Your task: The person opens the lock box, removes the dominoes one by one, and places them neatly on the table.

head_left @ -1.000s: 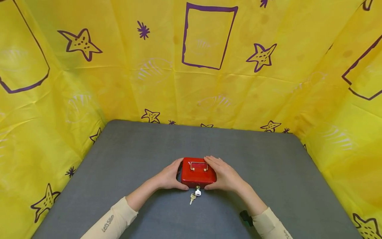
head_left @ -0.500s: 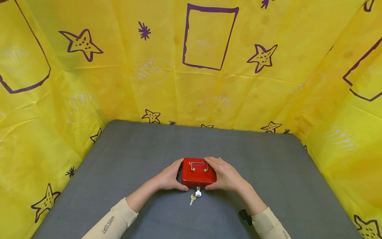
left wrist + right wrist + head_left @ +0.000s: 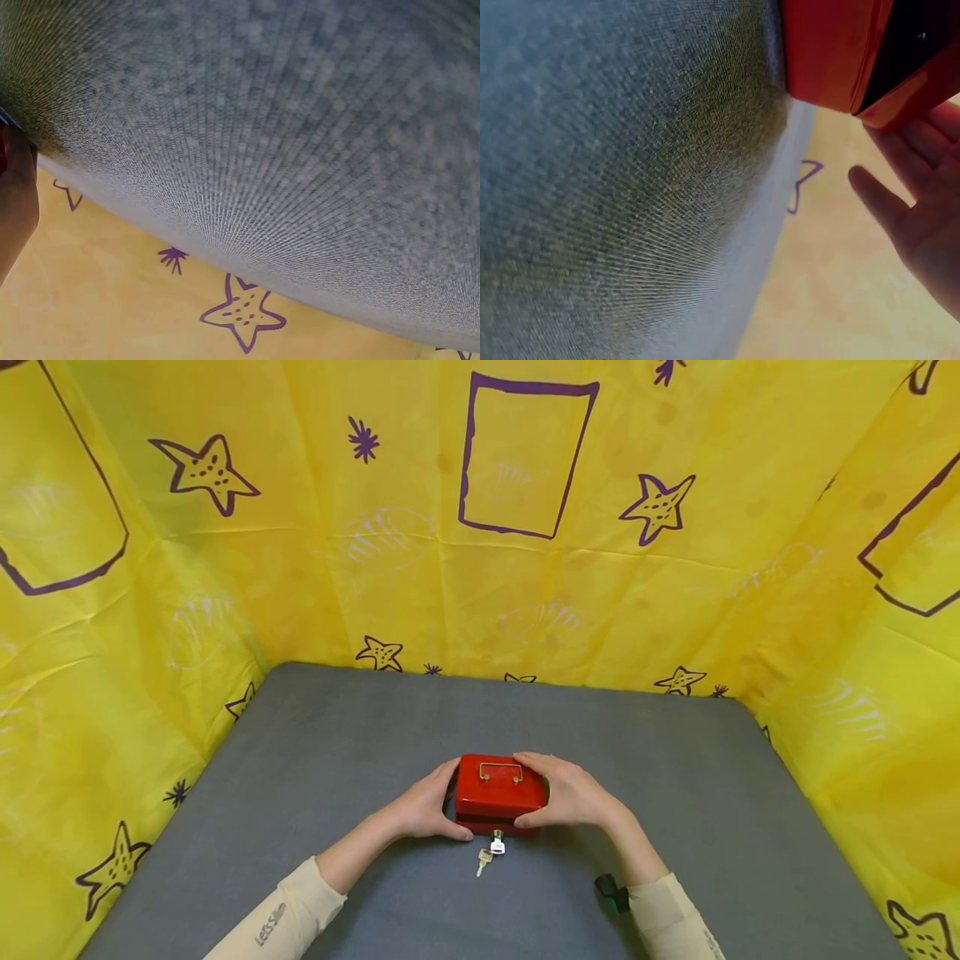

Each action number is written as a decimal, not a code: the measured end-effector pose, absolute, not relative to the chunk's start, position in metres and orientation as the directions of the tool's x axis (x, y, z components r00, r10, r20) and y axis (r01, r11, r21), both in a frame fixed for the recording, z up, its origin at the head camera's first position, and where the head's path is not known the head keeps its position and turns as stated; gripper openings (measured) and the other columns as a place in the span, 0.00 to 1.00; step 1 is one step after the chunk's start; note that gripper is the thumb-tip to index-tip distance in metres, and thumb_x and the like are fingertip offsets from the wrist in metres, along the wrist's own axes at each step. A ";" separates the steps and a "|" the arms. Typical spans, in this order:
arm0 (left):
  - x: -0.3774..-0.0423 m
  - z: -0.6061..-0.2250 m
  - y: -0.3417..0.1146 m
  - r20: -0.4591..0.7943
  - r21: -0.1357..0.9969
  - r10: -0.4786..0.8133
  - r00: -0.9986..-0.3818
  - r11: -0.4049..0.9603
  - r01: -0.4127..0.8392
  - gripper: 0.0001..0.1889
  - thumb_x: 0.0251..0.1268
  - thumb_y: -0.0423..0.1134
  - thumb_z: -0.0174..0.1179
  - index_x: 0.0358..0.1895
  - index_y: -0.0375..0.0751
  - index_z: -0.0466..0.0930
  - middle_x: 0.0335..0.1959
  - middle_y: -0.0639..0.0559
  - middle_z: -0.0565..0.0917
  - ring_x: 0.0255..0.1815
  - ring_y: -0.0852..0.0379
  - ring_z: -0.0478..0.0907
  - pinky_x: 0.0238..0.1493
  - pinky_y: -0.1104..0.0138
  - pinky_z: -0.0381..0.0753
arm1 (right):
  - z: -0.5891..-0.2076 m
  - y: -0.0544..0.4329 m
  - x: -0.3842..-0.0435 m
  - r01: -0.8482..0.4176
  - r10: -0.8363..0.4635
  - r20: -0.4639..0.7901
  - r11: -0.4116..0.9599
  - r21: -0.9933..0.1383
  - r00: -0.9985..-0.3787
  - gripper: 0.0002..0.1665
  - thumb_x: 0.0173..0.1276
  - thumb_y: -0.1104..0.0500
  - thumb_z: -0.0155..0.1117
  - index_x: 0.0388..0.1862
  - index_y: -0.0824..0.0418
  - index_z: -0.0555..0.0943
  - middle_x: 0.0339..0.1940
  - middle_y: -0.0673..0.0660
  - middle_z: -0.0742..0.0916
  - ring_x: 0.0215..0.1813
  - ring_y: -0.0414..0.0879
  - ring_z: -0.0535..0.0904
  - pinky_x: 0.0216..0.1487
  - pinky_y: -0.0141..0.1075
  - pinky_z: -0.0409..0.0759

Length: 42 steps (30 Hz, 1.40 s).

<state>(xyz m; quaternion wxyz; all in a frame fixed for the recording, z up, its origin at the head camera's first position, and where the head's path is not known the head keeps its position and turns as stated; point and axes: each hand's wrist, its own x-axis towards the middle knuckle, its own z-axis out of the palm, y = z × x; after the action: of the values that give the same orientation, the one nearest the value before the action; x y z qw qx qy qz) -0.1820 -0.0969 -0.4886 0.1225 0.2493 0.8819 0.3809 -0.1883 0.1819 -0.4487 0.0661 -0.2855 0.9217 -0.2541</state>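
Observation:
A small red cash box (image 3: 471, 829) with a wire handle (image 3: 501, 766) sits on the grey table, its lid (image 3: 491, 793) raised a little at the front. My left hand (image 3: 424, 806) grips the box's left side, thumb at the front. With thumb in front and fingers behind, my right hand (image 3: 576, 795) holds the lid at its right side. A key (image 3: 498, 842) sticks out of the front lock and a second key (image 3: 483, 861) hangs from it. The right wrist view shows a dark gap under the lid (image 3: 911, 97); the inside is hidden.
The grey table (image 3: 360, 718) stretches around the box. Yellow cloth (image 3: 405, 577) printed with purple starfish and frames hangs at the back and both sides. A dark device (image 3: 612, 893) sits at the right wrist.
The lid has risen at the front, opening a dark gap above the base. My right hand has moved up slightly with it; the left hand has stayed put.

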 end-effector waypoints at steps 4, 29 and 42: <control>-0.181 -0.491 -0.096 -0.019 0.742 0.538 -0.843 0.573 0.349 0.57 0.42 0.51 0.79 0.74 0.39 0.52 0.67 0.44 0.67 0.62 0.47 0.69 0.64 0.49 0.69 | -0.453 0.188 -0.194 -0.415 -0.541 -0.019 0.666 -0.620 -0.841 0.52 0.49 0.35 0.73 0.72 0.51 0.69 0.65 0.48 0.77 0.59 0.45 0.74 0.52 0.44 0.77; -0.182 -0.493 -0.095 -0.054 0.787 0.506 -0.861 0.553 0.276 0.53 0.43 0.48 0.79 0.71 0.34 0.55 0.66 0.42 0.68 0.63 0.48 0.68 0.60 0.57 0.75 | -0.466 0.176 -0.207 -0.037 -0.339 -0.069 0.297 -0.954 -0.938 0.27 0.68 0.49 0.60 0.63 0.59 0.76 0.55 0.56 0.82 0.57 0.51 0.74 0.60 0.46 0.73; -0.180 -0.491 -0.097 -0.061 0.805 0.515 -0.855 0.532 0.263 0.53 0.44 0.47 0.78 0.72 0.37 0.54 0.67 0.43 0.66 0.66 0.47 0.66 0.61 0.56 0.75 | -0.465 0.163 -0.208 0.128 -0.194 -0.157 0.154 -0.980 -0.969 0.31 0.71 0.46 0.55 0.58 0.71 0.75 0.54 0.65 0.83 0.57 0.58 0.78 0.65 0.52 0.70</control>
<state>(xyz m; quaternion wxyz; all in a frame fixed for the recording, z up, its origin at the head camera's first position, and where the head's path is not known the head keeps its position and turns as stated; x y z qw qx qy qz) -0.1802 -0.0970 -0.4912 0.1472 0.2253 0.8628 0.4279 -0.2083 0.1634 -0.4646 0.1235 -0.0220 0.7495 -0.6500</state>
